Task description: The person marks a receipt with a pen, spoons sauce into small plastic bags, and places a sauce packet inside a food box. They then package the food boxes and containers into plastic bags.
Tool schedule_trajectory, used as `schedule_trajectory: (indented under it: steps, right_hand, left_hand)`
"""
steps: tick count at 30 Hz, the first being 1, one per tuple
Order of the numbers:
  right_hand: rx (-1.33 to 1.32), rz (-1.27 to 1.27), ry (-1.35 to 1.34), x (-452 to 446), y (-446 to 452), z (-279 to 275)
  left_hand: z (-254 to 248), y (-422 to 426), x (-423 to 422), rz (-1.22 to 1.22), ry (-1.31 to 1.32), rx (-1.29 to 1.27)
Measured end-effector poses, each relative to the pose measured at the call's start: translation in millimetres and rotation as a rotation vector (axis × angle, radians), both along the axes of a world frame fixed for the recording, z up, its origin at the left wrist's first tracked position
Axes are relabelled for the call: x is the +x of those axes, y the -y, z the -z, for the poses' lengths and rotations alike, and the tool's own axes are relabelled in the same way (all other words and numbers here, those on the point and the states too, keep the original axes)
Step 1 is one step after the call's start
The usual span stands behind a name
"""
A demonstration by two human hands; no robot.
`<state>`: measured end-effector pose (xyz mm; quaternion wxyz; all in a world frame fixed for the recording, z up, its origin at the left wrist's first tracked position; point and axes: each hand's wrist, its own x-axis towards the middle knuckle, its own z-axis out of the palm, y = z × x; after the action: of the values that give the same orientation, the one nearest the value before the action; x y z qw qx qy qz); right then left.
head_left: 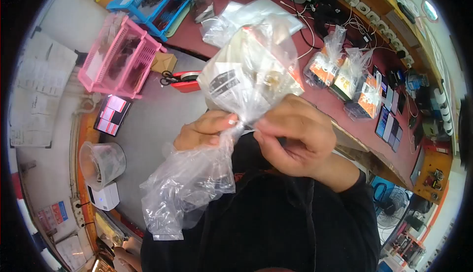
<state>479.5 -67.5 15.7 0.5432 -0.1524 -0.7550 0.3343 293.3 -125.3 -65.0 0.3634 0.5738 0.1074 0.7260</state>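
Observation:
A clear plastic bag (224, 57) is held up before my chest, with a box and a printed white label (224, 82) showing through it. Its neck is gathered into a tight twist, and the loose end hangs crumpled at the lower left. My left hand (204, 131) is closed on the gathered neck from the left side. From the right, my right hand (298, 136) pinches at the same twist with thumb and index finger. Whether a tie sits between those fingertips is too small to tell.
Bagged boxes (345, 77) and several phones (388, 124) lie on the red table at right. Flat clear bags (276, 13) lie behind. To the left are a pink basket (118, 57), a red tape dispenser (187, 85), scissors (170, 78), a clear tub (111, 158) and a white printer (104, 196).

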Motion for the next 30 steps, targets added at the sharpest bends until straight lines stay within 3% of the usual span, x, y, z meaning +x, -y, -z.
schedule_trajectory:
  steps: [4,17,21,23,25,27,28,29,30]
  right_hand:
    - [0.110,-0.030,0.041,42,-16,1]
    - [0.051,0.078,-0.076,84,-38,15]
    - [-0.028,0.090,-0.018,92,-44,12]
    - [-0.265,-0.065,0.043,96,-50,15]
    - [-0.355,-0.089,0.127,102,-62,34]
    - [-0.846,-0.475,0.048,105,-71,67]
    - [-0.836,-0.439,0.041,110,-71,82]
    - [-0.760,-0.443,0.143,114,-73,97]
    - [-0.687,-0.450,0.246,118,-75,110]
  left_hand:
    - [-16,-1,21,0.207,-0.096,-0.297]
    - [-17,-36,82,0.019,-0.152,-0.060]
    - [-19,-44,70,0.073,-0.401,-0.112]
    - [-13,-52,62,0.123,-0.458,-0.103]
    - [17,-50,46,0.182,-0.359,-0.425]
    - [51,-47,33,0.238,-0.277,-0.751]
    - [62,-49,34,0.260,-0.243,-0.910]
    - [70,-52,41,0.288,-0.253,-0.892]
    - [76,-52,51,-0.039,-0.415,-0.879]
